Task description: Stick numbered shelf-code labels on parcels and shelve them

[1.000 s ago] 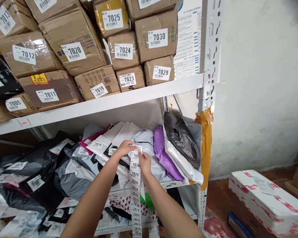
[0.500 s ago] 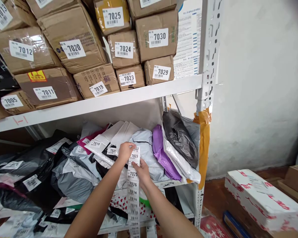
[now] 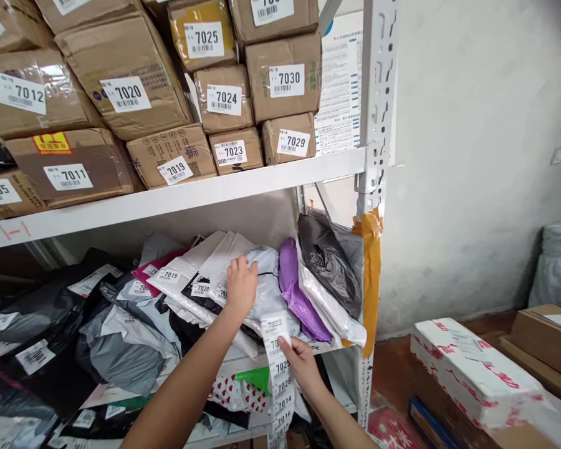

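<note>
My left hand (image 3: 242, 285) is at the light grey mailer bag (image 3: 265, 287) on the lower shelf, beside the white mailers. Its fingers are bent and close together; whatever is under them is hidden. My right hand (image 3: 303, 368) pinches a long strip of white number labels (image 3: 280, 388) between thumb and fingers. The strip hangs down in front of the shelf, with 7023 at its top end, and 7025, 7026 and 7014 lower down. Left of my left hand lie white mailers (image 3: 210, 255) labelled 7019 and 7020. A purple mailer (image 3: 297, 293) lies to the right.
Numbered cardboard boxes (image 3: 121, 81) fill the upper shelf (image 3: 206, 194). Black and grey bags (image 3: 121, 349) crowd the lower left. A black bag (image 3: 330, 262) leans near the taped post (image 3: 370, 274). On the floor at right sits a white-and-red box (image 3: 472, 368).
My left hand has left the strip and moved up to the grey mailer; the 7022 label is gone from the strip's top. My right hand has shifted right and down with the strip.
</note>
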Demonstrator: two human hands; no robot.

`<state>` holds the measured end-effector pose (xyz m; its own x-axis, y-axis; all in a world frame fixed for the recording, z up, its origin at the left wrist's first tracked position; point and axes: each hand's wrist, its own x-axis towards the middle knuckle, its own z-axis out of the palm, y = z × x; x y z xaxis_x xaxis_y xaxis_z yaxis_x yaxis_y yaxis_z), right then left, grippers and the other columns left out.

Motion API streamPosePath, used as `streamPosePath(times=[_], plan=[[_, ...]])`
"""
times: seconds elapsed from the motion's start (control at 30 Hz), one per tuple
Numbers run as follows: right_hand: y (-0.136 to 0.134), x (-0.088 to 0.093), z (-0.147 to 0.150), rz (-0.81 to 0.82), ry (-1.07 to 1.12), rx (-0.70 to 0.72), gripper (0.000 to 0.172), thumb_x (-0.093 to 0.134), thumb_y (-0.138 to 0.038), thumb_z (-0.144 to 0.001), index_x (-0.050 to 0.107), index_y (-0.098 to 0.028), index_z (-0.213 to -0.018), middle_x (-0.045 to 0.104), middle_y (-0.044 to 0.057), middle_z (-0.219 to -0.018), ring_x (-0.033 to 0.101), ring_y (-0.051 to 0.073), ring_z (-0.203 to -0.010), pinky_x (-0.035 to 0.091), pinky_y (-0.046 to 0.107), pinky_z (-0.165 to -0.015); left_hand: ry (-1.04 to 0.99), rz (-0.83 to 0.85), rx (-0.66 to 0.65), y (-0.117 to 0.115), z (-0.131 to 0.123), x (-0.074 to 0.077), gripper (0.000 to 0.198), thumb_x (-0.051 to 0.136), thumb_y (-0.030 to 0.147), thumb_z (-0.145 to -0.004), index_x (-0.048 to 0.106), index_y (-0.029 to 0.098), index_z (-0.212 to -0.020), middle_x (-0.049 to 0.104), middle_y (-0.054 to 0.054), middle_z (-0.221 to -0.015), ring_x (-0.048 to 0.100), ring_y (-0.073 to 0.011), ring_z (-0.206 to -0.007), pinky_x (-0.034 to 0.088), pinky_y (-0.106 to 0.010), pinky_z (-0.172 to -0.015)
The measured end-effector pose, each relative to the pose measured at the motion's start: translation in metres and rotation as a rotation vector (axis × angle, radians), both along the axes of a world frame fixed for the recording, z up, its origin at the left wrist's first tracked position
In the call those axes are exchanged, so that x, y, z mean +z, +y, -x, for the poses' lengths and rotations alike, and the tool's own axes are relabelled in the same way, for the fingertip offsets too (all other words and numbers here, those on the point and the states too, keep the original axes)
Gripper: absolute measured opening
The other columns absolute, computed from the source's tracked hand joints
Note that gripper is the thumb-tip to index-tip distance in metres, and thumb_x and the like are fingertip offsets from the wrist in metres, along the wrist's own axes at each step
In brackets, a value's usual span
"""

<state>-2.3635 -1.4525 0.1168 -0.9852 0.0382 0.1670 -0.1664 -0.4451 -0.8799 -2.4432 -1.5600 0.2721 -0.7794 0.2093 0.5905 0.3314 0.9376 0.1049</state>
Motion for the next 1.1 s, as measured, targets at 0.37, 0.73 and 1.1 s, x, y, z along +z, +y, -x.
streamPosePath(times=[0.37, 0.73, 1.1], plan=[[0.044, 0.007, 0.017, 0.169, 0.056, -0.011, 0.032, 0.079, -0.040, -0.063, 0.060, -0.021, -0.079, 0.068, -0.002, -0.067, 0.057, 0.013, -0.054, 0.043, 0.025, -0.056, -0.596, -0.078, -0.514, 0.043, 0.036, -0.015, 0.031, 0.063, 0.032, -0.075, 0.050, 0.019, -0.100, 0.063, 0.000, -0.086, 0.061, -0.0153, -0.078, 0.048, -0.024, -0.068], [0.015, 0.027, 0.069, 0.462, 0.085, -0.192, 0.035, 0.080, -0.039, -0.055, 0.064, -0.021, -0.080, 0.071, -0.001, -0.076, 0.066, 0.018, -0.078, 0.050, 0.029, -0.072, -0.599, 0.001, -0.506, 0.043, 0.034, -0.016, 0.023, 0.045, 0.016, -0.077, 0.066, 0.016, -0.085, 0.068, -0.008, -0.096, 0.060, -0.0217, -0.091, 0.043, -0.032, -0.085], [0.012, 0.021, 0.090, 0.611, -0.083, -0.384, 0.036, 0.080, -0.034, -0.051, 0.065, -0.016, -0.079, 0.073, 0.006, -0.081, 0.067, 0.020, -0.075, 0.054, 0.034, -0.075, -0.655, -0.074, -0.500, 0.047, 0.035, -0.007, 0.028, 0.045, 0.035, -0.082, 0.065, 0.018, -0.092, 0.069, -0.002, -0.088, 0.061, -0.0169, -0.078, 0.045, -0.025, -0.069]])
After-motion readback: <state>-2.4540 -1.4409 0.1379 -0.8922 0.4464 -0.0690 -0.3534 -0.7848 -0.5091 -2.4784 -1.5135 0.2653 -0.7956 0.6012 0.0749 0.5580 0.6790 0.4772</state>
